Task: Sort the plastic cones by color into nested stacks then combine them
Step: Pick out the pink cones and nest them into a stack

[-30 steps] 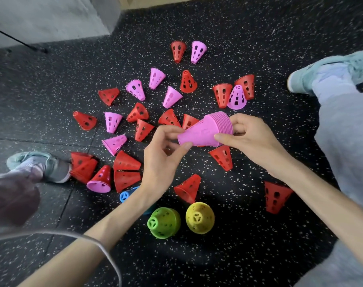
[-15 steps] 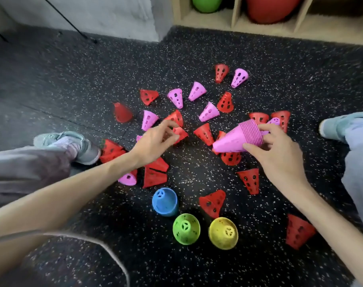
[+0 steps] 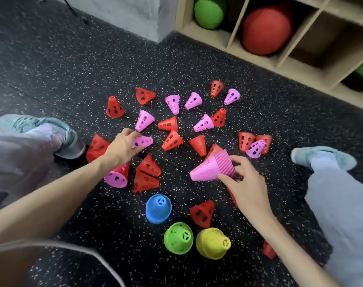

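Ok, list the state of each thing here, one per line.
Left hand: grip pinching a loose pink cone at its wide end.
Right hand: holding the pink nested stack, tilted, off the floor.
Blue stack: upright on the floor.
Green stack: upright on the floor.
Yellow stack: on the floor, tip leaning right.
Other pink and red cones: scattered, mostly lying on their sides, unsorted.

Black speckled rubber floor (image 3: 77, 65), grey concrete wall (image 3: 135, 15) at top, pale wooden cubby shelf (image 3: 288, 65) top right holding green ball (image 3: 209, 12) and red ball (image 3: 266, 30).
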`<state>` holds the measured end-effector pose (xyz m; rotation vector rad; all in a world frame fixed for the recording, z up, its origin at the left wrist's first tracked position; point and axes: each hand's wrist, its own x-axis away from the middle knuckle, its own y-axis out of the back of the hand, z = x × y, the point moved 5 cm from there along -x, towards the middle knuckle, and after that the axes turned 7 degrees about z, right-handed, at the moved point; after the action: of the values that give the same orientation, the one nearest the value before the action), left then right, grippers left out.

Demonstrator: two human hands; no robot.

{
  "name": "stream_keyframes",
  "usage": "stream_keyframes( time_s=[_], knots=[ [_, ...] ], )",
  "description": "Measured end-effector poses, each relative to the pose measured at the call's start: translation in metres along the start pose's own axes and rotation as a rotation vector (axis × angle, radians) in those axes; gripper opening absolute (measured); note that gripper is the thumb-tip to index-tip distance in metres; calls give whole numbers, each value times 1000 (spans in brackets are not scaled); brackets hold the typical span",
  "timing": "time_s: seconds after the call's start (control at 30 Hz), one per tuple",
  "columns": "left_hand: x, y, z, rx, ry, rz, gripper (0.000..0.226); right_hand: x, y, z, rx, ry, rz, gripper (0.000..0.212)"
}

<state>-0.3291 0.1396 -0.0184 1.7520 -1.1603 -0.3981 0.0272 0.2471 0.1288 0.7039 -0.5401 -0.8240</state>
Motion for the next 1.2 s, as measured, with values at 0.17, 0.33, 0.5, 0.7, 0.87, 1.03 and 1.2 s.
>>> stream_keyframes(
  time_s=[0.17,0.33,0.5,0.7,0.87,1.03,1.2],
  knots=[
    [-2,-5,-2,-21,9,3,58,16,0,10,75,-18,29,49],
    [8,0,9,76,45,-47,53,21,3,27,126,-6,-6,52],
    [12,-4,5,148,84,31,57,14,-11,51,103,40,29,49],
    [14,-8,6,270,144,-49,61,-1,-29,65,-58,84,8,43],
    [23,16,-20,689,208,-323,61,-8,-30,73,-141,66,-61,41],
    [34,27,-82,1073,124,-408,67,-21,-23,72,-357,-10,-164,38],
    [68,28,-145,1064,-62,-456,48,-22,-19,56,-509,-103,-267,34]
  ],
)
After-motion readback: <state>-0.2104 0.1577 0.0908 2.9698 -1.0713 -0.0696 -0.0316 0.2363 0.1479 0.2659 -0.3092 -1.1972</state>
